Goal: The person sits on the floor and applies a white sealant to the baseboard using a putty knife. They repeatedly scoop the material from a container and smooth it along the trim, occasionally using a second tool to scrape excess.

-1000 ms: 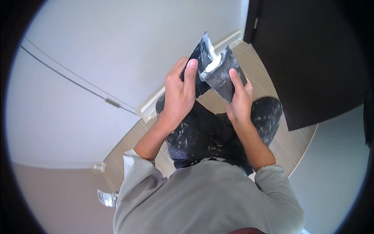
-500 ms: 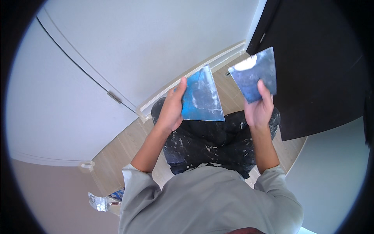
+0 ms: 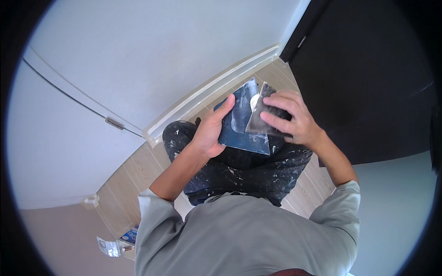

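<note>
My left hand [image 3: 210,130] grips a flat, four-sided blue putty scraper [image 3: 232,133] by its left edge, thumb lying on top. A grey film coats much of the scraper's face. My right hand [image 3: 298,117] holds a second flat scraper [image 3: 256,125], dark grey, with its fingers spread across the back and the palm turned down. This grey scraper overlaps the blue one's right side at a tilt. Beside its left edge shows a small lump of white putty [image 3: 253,102]. The thumb of my right hand is hidden, and so is the grey scraper's underside.
Both scrapers are above my paint-spattered dark trousers [image 3: 239,172]. A white wall [image 3: 152,55] with a pale skirting board [image 3: 212,85] runs ahead to the left. At the right stands a dark door [image 3: 363,83]. A clear plastic packet [image 3: 108,247] lies at the lower left on the wood-look floor [image 3: 131,177].
My right hand has moved left and turned over, bringing its scraper onto the blue one. The blue scraper has shifted slightly right and down. The whole view has swung a little.
</note>
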`<action>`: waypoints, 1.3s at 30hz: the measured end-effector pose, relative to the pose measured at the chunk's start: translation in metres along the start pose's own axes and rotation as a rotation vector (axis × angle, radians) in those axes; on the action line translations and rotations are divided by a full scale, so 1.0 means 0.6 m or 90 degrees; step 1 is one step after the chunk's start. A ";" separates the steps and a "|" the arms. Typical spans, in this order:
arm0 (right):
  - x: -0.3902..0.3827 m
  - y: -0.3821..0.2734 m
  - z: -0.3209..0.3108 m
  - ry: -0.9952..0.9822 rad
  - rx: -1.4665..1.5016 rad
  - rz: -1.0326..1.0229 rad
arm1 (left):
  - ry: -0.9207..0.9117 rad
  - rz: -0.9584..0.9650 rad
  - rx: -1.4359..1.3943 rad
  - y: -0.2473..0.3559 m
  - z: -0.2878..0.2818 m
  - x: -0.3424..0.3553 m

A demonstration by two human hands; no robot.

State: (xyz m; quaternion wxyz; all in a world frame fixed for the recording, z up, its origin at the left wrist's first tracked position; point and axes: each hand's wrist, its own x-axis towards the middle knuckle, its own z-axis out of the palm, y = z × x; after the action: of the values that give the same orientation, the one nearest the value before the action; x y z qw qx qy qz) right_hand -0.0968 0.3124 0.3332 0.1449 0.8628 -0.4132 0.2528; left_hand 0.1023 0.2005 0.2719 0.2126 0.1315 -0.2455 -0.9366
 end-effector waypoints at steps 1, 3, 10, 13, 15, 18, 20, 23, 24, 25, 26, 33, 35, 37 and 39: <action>-0.001 0.021 -0.005 -0.030 -0.023 0.023 | -0.003 -0.003 0.011 0.003 -0.005 0.011; -0.019 0.068 -0.007 -0.092 -0.094 0.070 | 0.000 -0.040 0.004 0.004 -0.024 0.029; -0.019 0.086 -0.035 0.071 0.051 0.424 | 0.085 0.295 0.194 0.007 -0.050 0.088; 0.017 0.044 -0.030 0.433 0.697 0.732 | 0.130 0.575 0.559 0.009 -0.078 0.098; 0.044 0.025 -0.041 0.413 0.868 0.832 | 0.119 0.750 0.676 0.013 -0.075 0.104; 0.050 0.025 -0.041 0.329 1.061 0.833 | 0.052 0.927 0.749 0.026 -0.071 0.117; 0.059 0.022 -0.038 0.301 1.124 0.832 | -0.025 0.985 0.780 0.041 -0.059 0.120; 0.063 0.020 -0.027 0.281 1.175 0.833 | -0.104 1.075 0.775 0.047 -0.066 0.137; 0.062 0.019 -0.025 0.275 1.188 0.833 | -0.128 1.068 0.807 0.049 -0.065 0.135; 0.061 0.018 -0.024 0.269 1.202 0.832 | -0.152 1.061 0.838 0.053 -0.060 0.131; 0.062 0.015 -0.025 0.281 1.196 0.855 | -0.177 1.054 0.869 0.055 -0.059 0.129; 0.021 0.031 -0.003 0.326 1.203 0.886 | -0.241 0.950 1.069 0.077 -0.092 0.137; 0.000 0.051 0.020 0.369 1.221 0.857 | -0.218 0.879 1.073 0.065 -0.117 0.141; -0.028 0.090 0.046 0.435 1.240 0.809 | 0.034 0.684 0.922 0.016 -0.160 0.134; -0.069 0.155 0.096 0.511 1.178 0.780 | 0.216 0.493 0.590 -0.008 -0.184 0.121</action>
State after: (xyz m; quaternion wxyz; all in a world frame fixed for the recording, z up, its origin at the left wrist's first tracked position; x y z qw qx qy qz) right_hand -0.1736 0.2552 0.2660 -0.5619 0.1558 -0.3427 0.7365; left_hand 0.0762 0.1259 0.1658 0.4932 0.2585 -0.6189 -0.5540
